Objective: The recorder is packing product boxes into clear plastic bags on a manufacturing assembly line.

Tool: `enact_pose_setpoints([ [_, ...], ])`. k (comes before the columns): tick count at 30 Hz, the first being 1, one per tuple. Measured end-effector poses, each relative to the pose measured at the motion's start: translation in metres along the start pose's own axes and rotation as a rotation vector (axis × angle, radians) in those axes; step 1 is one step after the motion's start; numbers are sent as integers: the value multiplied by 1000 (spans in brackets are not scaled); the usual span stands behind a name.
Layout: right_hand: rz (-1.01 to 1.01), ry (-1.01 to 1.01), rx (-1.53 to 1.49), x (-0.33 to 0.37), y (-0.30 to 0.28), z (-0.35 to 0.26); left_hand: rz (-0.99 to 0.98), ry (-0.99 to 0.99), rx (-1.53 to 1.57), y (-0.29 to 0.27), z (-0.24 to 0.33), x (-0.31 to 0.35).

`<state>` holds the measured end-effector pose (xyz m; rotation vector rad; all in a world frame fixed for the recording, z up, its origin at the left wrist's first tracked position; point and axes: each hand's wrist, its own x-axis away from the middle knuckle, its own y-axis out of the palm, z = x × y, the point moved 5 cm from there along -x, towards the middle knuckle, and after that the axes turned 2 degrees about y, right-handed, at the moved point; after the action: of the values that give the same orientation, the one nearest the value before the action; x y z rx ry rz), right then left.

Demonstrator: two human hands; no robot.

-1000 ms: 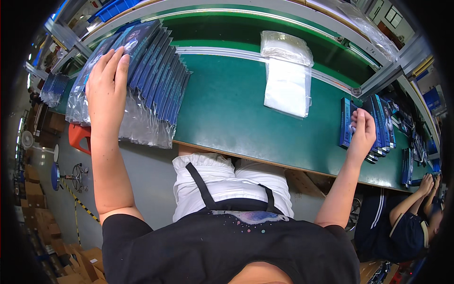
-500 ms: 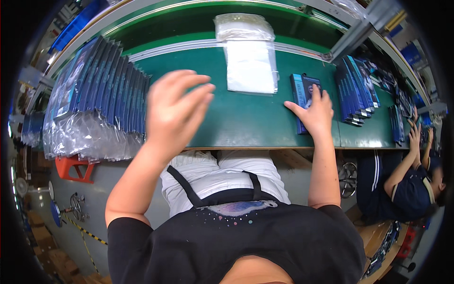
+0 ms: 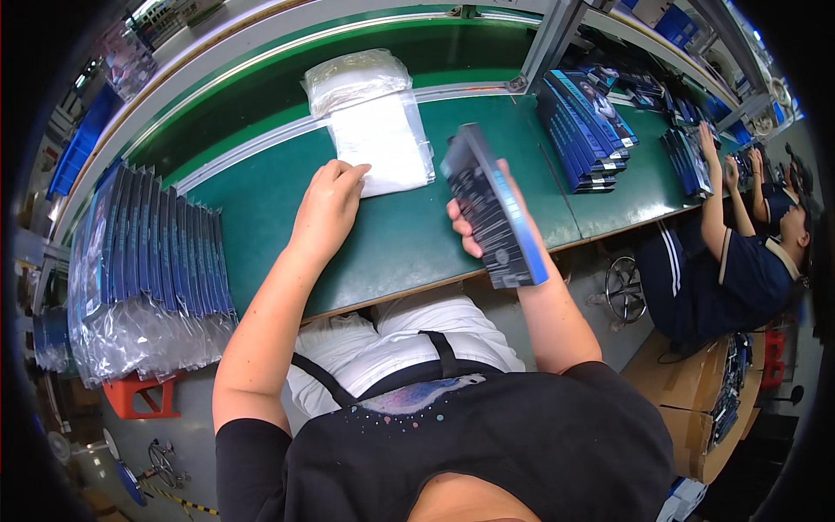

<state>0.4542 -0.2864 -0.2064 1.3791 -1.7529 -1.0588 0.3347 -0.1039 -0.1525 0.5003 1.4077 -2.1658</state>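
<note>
My right hand (image 3: 468, 228) grips a slim dark blue retail box (image 3: 497, 209), raised off the table and tilted, its printed back toward me. The fingers wrap round its left edge; the rest of the hand is behind it. My left hand (image 3: 330, 204) rests at the lower left edge of a stack of clear plastic bags (image 3: 387, 143). Its thumb and fingers are pinched together on a plastic bag there. Whether the bag is lifted is too small to tell.
At the left stands a long row of bagged blue boxes (image 3: 148, 248). Stacked blue boxes (image 3: 578, 130) sit to the right on the green table (image 3: 409, 244). Further right, a co-worker (image 3: 739, 261) reaches to more boxes. A red stool (image 3: 143, 396) is below left, a carton (image 3: 687, 404) below right.
My right hand has picked up the box from the table and tilted it. My left hand has come down to the bags and closed. The whole view has turned.
</note>
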Motion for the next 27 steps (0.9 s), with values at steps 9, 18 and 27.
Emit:
enact_pose_setpoints([
  [9,-60,95,350,-23,46,25,-5,123,170,-4,-5,-10],
  [18,-4,85,400,-25,44,9,-163,-652,663,-6,-32,-2],
  [27,291,-266,614,-22,31,13,-189,-448,332,-14,-14,-3],
])
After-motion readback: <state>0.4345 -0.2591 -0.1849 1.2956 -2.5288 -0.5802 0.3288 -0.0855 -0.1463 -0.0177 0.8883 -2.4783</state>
